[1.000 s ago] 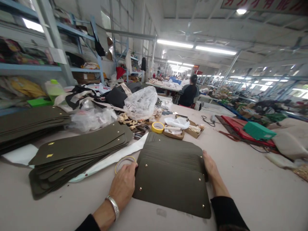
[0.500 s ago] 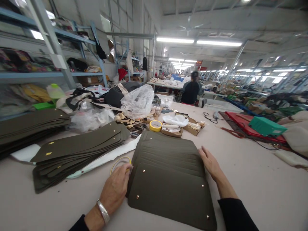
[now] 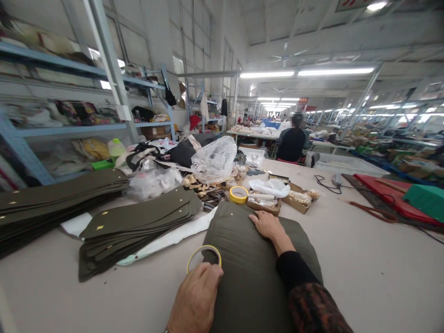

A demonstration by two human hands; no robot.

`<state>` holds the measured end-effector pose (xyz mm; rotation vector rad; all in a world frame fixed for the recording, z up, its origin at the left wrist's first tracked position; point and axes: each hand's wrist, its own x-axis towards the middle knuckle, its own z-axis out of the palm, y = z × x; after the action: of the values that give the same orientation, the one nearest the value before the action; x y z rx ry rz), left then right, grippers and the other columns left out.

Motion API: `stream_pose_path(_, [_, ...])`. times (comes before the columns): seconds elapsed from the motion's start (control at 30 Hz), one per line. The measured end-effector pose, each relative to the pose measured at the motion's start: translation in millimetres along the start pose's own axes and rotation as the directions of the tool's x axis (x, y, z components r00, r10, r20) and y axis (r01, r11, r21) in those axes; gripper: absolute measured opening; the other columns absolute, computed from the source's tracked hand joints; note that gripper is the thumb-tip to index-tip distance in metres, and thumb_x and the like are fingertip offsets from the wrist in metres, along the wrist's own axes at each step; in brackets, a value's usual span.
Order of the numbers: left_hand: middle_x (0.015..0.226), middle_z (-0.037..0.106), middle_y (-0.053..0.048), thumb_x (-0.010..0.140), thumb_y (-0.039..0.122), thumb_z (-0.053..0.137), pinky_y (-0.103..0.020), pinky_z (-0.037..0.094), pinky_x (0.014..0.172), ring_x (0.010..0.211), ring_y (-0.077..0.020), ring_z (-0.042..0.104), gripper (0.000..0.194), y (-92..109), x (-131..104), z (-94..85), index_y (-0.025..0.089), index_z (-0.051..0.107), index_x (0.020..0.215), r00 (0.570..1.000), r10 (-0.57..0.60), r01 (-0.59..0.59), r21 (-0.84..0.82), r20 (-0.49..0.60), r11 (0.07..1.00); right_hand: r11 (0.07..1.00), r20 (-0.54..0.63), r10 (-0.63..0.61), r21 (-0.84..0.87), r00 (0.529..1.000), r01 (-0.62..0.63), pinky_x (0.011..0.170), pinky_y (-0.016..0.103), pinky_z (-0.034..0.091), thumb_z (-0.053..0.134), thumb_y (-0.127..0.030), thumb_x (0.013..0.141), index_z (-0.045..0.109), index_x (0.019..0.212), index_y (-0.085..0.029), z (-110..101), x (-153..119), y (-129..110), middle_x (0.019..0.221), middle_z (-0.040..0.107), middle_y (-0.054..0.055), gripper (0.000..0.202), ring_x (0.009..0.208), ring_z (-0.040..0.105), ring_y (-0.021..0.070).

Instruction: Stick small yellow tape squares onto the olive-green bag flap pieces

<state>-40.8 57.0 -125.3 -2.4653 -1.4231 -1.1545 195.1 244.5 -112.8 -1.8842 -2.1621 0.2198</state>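
A stack of dark olive panels (image 3: 249, 273) lies in front of me on the table. My left hand (image 3: 197, 296) is closed on a thin yellow tape roll (image 3: 188, 261) at the stack's left edge. Flat on the upper part of the stack, fingers spread, rests my right hand (image 3: 268, 225). Left of it is a fanned pile of olive strips (image 3: 138, 215) with small metal fittings, beside a white strip (image 3: 169, 239). A thicker yellow tape roll (image 3: 238, 194) sits just beyond the stack.
More olive pieces (image 3: 62, 196) lie at the far left. Behind are clear plastic bags (image 3: 217, 159), open boxes of small parts (image 3: 301, 198) and a cable (image 3: 324, 183). A green box (image 3: 425, 201) rests on red material at right. A person (image 3: 293, 138) sits farther back.
My right hand has moved from the stack's right edge onto its top. The left hand has shifted right and nearer with the thin tape roll. The camera view has turned left.
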Motion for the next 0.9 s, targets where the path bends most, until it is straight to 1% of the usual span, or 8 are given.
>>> stream_pose_path(0.13, [0.081,0.062,-0.006,0.090,0.011,0.034,-0.030,0.052,0.064,0.073,-0.0195,0.059,0.022,-1.4,-7.4,-0.3,0.020,0.053,0.099,0.999,0.041,-0.041,0.005,0.022,0.999,0.998,0.050,0.019,-0.065,0.999,-0.016,0.104,0.043,0.030,0.031,-0.046,0.094,0.054,0.131,-0.018,9.0,-7.8,1.5,0.139,0.051,0.010,0.052,0.128,0.043,0.0281])
stream_pose_path(0.27, [0.079,0.062,-0.005,0.091,0.011,0.036,-0.027,0.052,0.064,0.073,-0.0180,0.060,0.022,0.9,-19.4,-6.4,0.020,0.053,0.100,0.996,0.075,-0.074,-0.028,0.048,0.997,0.994,0.051,0.017,-0.106,0.999,-0.011,0.106,0.043,0.028,0.030,-0.045,0.094,0.049,0.135,-0.018,12.3,-24.4,-5.8,0.142,0.048,0.010,0.053,0.131,0.040,0.0277])
stream_pose_path(0.4, [0.085,0.063,-0.006,0.092,0.012,0.036,-0.028,0.053,0.067,0.076,-0.0180,0.060,0.022,3.9,-31.5,-12.5,0.020,0.052,0.104,0.995,0.058,-0.051,-0.077,0.085,0.996,0.995,0.012,0.010,-0.103,1.000,-0.009,0.108,0.045,0.023,0.031,-0.044,0.094,0.045,0.138,-0.017,19.6,-39.3,-13.8,0.144,0.045,0.010,0.054,0.134,0.036,0.0289])
stream_pose_path(0.5, [0.084,0.063,-0.005,0.091,0.011,0.036,-0.028,0.053,0.066,0.075,-0.0178,0.059,0.022,4.4,-35.8,-14.8,0.020,0.052,0.103,0.995,0.048,-0.036,-0.123,0.092,0.992,0.997,-0.033,0.014,-0.074,0.999,-0.017,0.110,0.046,0.020,0.034,-0.043,0.093,0.047,0.137,-0.018,24.6,-48.5,-17.3,0.144,0.045,0.009,0.052,0.134,0.035,0.0291])
stream_pose_path(0.67, [0.086,0.062,-0.005,0.094,0.014,0.037,-0.030,0.054,0.070,0.079,-0.0177,0.060,0.021,7.1,-34.8,-19.7,0.021,0.054,0.101,0.994,-0.078,0.092,-0.190,0.079,0.978,0.999,-0.148,0.045,0.025,0.988,-0.042,0.109,0.051,0.022,0.040,-0.041,0.090,0.052,0.133,-0.014,24.2,-58.5,-20.7,0.139,0.050,0.014,0.052,0.132,0.037,0.0328])
stream_pose_path(0.8, [0.085,0.064,-0.004,0.096,0.019,0.039,-0.027,0.053,0.072,0.077,-0.0154,0.062,0.019,22.3,-33.4,-43.7,0.022,0.055,0.105,0.986,-0.150,0.164,-0.334,0.065,0.928,0.986,-0.261,0.035,0.169,0.965,0.009,0.107,0.045,0.030,0.041,-0.039,0.088,0.050,0.133,-0.009,7.0,-64.6,-24.1,0.136,0.052,0.016,0.054,0.131,0.040,0.0282])
stream_pose_path(0.87, [0.081,0.065,-0.001,0.097,0.022,0.039,-0.023,0.052,0.066,0.068,-0.0123,0.062,0.020,34.1,-34.7,-60.7,0.024,0.055,0.107,0.971,-0.201,0.238,-0.426,0.132,0.873,0.968,-0.300,0.017,0.242,0.954,0.059,0.104,0.041,0.037,0.040,-0.038,0.088,0.053,0.129,-0.010,-7.0,-77.3,-29.7,0.132,0.055,0.015,0.051,0.125,0.047,0.0252])
stream_pose_path(0.9, [0.083,0.065,-0.001,0.097,0.023,0.038,-0.021,0.052,0.064,0.065,-0.0109,0.061,0.021,40.1,-35.8,-68.9,0.024,0.053,0.112,0.959,-0.220,0.279,-0.462,0.179,0.842,0.955,-0.304,0.004,0.283,0.953,0.086,0.100,0.040,0.042,0.040,-0.039,0.089,0.056,0.125,-0.012,-14.9,-88.5,-34.2,0.126,0.060,0.014,0.049,0.117,0.054,0.0242])
